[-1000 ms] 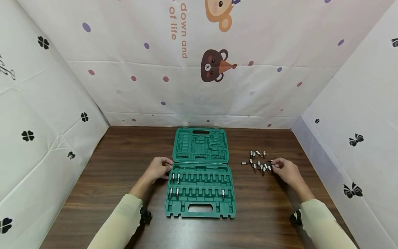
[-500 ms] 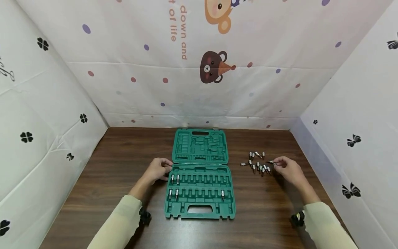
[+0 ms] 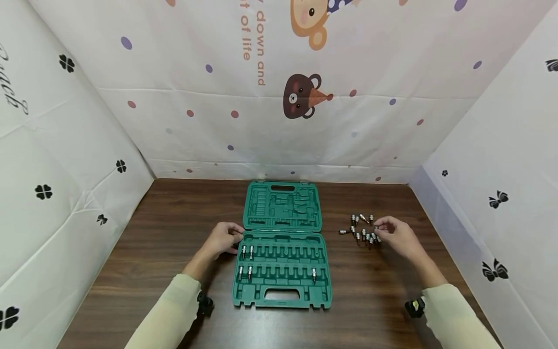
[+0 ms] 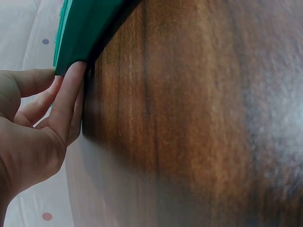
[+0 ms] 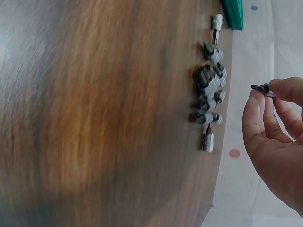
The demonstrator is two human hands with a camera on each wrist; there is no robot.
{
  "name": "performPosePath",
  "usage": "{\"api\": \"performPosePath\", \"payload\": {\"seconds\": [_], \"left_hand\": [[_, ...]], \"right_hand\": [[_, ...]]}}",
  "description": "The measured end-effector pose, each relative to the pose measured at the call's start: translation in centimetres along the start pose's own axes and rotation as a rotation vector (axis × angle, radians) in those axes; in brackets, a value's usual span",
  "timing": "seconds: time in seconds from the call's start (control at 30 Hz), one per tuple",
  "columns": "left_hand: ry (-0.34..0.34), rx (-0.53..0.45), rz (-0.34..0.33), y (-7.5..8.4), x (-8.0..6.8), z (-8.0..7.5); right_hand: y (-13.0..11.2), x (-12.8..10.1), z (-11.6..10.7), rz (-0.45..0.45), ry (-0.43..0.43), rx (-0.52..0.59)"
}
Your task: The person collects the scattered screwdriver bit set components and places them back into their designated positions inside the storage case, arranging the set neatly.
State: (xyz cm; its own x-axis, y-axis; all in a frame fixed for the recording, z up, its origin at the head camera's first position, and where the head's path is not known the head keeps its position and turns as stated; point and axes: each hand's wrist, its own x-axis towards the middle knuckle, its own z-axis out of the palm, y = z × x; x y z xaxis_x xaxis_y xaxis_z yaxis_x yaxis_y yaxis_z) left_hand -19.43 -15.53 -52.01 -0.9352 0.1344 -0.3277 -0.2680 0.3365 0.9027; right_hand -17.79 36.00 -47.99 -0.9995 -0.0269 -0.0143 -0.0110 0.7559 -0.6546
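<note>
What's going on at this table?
A person's right hand pinches one small bit socket beside the loose sockets on the wooden table. The left hand grips the left edge of the open green case. Five seated sockets occupy slots, four left and one right; most slots are unfilled.

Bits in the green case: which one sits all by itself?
The bit at the right of the lower row; the other four bits sit at the left of the case.
</note>
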Motion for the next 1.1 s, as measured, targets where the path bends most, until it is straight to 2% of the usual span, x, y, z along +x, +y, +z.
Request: {"api": "performPosePath", "payload": {"seconds": [0.37,0.63,1.1], "left_hand": [[-0.005,-0.001,0.0,-0.1,0.0,-0.4],[0.001,0.002,-0.002,-0.1,0.0,-0.4],[0.0,-0.015,-0.012,0.0,0.0,0.0]], "right_hand": [[-1.7,0.8,1.6,0.005,-0.082,0.194],[-3.2,1.0,2.3,0.003,-0.177,0.35],[-6.0,1.7,4.5,-0.078,-0.254,0.375]]}}
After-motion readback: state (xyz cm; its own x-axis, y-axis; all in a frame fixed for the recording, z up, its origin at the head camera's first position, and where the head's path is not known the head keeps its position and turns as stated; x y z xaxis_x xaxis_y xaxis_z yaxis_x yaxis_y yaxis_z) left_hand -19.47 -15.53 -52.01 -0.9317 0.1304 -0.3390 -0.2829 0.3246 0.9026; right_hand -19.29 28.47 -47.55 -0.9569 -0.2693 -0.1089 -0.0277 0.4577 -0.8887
